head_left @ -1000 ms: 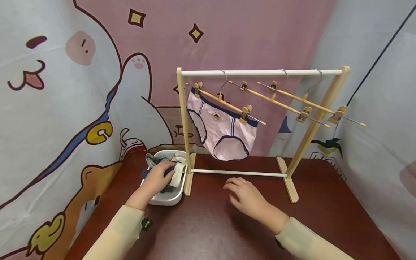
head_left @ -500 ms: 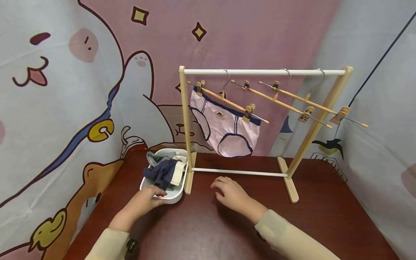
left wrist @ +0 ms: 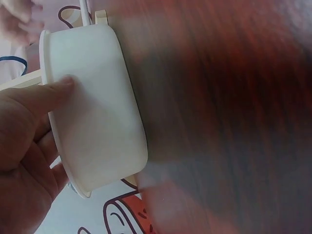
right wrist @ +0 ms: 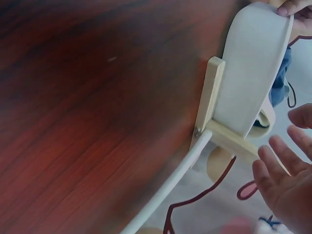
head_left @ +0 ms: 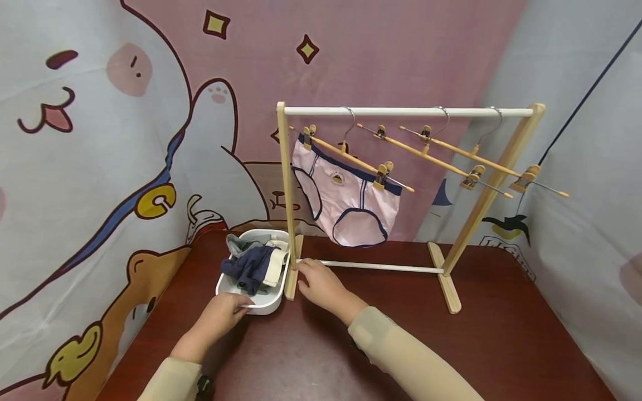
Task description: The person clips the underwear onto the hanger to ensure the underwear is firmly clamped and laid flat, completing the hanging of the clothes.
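My left hand (head_left: 217, 318) pinches the near rim of a white plastic basin (head_left: 270, 305). In the left wrist view the thumb presses the basin's outer wall (left wrist: 100, 117), with the fingers over the rim. Heaped inside are small clothes: a navy piece (head_left: 249, 267) with a cream band (head_left: 275, 267), and a grey one (head_left: 239, 245). My right hand (head_left: 325, 287) holds nothing, close by the left post (head_left: 287, 184) of a wooden drying rack; the right wrist view shows its fingers extended and spread. Pink briefs (head_left: 346, 195) with navy trim hang clipped on the left hanger (head_left: 346, 155).
Two bare clip hangers, one in the middle (head_left: 420, 150) and one at right (head_left: 473, 154), hang from the white top rail (head_left: 401, 112). The rack's lower bar (head_left: 381, 266) and feet (head_left: 444, 278) stand on the brown table (head_left: 311, 356). A cartoon-print curtain (head_left: 381, 50) backs everything.
My left hand has come out of the basin to its near rim and now grips it. My right hand has moved left to the rack's left post.
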`<control>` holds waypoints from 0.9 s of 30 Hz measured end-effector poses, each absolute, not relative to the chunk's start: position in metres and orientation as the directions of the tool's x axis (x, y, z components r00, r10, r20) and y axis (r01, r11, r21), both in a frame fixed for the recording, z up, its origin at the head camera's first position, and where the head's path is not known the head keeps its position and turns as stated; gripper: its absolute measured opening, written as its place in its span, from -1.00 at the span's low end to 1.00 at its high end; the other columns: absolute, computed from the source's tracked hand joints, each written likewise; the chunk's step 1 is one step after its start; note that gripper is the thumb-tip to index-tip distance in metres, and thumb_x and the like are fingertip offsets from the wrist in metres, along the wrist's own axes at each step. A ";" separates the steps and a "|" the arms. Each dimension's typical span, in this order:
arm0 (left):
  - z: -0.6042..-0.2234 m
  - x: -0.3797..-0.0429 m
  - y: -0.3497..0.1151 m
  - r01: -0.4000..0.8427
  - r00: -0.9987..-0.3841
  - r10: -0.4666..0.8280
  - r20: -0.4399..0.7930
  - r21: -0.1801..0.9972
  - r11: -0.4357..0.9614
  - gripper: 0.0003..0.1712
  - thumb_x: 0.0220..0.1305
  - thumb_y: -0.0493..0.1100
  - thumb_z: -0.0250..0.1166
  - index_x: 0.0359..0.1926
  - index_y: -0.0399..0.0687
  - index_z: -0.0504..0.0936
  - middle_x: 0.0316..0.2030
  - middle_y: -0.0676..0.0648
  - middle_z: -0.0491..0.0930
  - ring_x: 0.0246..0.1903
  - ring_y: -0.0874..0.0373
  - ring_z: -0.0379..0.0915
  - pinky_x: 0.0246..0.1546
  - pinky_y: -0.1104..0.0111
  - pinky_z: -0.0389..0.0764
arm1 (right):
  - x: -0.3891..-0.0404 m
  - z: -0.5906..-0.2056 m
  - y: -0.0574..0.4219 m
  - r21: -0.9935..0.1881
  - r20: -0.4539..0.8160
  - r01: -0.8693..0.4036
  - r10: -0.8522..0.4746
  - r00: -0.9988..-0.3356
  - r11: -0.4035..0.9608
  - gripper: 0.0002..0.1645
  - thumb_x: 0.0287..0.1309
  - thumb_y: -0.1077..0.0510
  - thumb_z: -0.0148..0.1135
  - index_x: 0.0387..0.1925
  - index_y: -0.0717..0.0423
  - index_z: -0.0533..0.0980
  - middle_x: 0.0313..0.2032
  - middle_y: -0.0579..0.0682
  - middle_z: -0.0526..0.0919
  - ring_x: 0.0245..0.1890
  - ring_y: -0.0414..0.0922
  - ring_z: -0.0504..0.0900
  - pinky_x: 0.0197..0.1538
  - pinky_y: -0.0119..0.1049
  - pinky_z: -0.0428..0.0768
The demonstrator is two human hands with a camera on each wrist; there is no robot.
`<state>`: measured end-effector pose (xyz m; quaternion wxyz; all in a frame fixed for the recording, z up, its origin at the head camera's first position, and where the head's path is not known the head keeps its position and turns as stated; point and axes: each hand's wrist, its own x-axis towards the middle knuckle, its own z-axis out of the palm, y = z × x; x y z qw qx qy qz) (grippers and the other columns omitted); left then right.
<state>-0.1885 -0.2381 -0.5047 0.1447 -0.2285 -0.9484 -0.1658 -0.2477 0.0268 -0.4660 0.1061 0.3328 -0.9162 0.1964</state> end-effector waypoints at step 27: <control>-0.512 -0.189 -0.239 0.496 -0.843 0.388 0.373 0.258 0.829 -0.91 -0.01 -0.28 0.41 -0.41 -0.02 0.74 -0.50 0.08 0.69 -0.45 0.20 0.60 -0.37 0.34 0.57 | -0.269 -0.487 -0.049 -0.013 0.255 -0.597 -0.574 -0.778 0.802 -0.69 0.04 -0.01 0.34 -0.12 -0.13 0.59 -0.15 -0.20 0.63 -0.10 -0.15 0.58 -0.03 -0.23 0.36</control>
